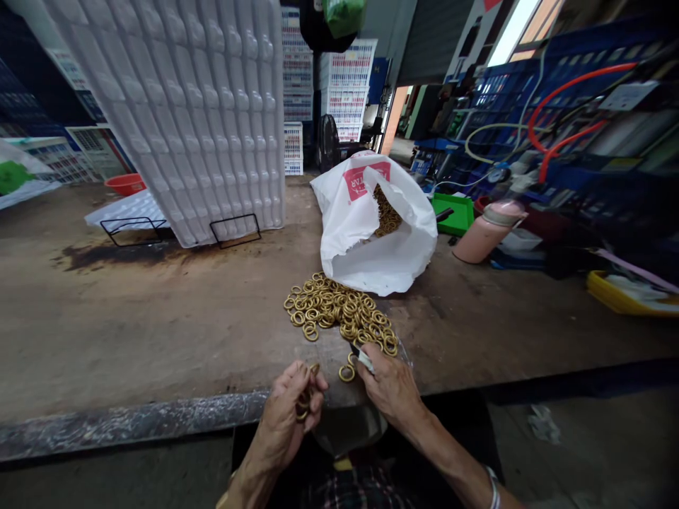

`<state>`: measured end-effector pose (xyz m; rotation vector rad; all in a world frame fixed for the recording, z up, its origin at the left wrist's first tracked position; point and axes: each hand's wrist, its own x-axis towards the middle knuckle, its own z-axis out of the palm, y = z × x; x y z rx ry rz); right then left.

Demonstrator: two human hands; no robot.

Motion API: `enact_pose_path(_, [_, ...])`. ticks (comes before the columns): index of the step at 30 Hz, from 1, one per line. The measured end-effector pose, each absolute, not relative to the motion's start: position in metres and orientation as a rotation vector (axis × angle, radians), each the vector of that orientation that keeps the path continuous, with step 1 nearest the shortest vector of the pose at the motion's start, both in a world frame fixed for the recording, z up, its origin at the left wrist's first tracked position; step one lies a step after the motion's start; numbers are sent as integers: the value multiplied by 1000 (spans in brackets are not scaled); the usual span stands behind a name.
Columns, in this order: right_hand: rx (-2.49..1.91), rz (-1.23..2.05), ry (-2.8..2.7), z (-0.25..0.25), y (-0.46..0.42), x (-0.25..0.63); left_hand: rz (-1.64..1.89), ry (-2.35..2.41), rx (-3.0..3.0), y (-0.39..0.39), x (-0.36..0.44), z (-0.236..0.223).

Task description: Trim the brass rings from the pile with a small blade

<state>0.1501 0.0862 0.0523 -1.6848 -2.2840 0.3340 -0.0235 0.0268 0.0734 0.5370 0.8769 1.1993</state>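
My left hand [286,410] is closed around several brass-coloured rings [303,406] near the table's front edge. Between the fingers of my right hand [393,390] is a small white-handled tool [365,360] with a dark tip; its exact kind is unclear. The tip reaches the near side of a heap of brass-coloured rings [339,311] on the table. One loose ring [346,372] lies between my hands, just left of the right fingers. Behind the heap, a white woven sack [344,244] lies with its torn mouth towards me, more rings [387,215] inside.
Clear moulded plastic trays [212,120] stand upright in black wire holders [236,232] at the left. To the right are a pink bottle [485,233], a green tray [453,214] and a yellow tray [631,300]. White crates [346,78] are stacked behind the brown table [159,318].
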Motion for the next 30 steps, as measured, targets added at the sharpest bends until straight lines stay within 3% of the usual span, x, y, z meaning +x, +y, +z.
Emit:
enact_pose_path(22, [-1546, 414, -2379, 43, 80, 140, 1263, 813, 262, 33, -28, 68])
enact_pose_path(30, [-1510, 592, -2292, 45, 77, 138, 1205, 924, 457, 32, -24, 60])
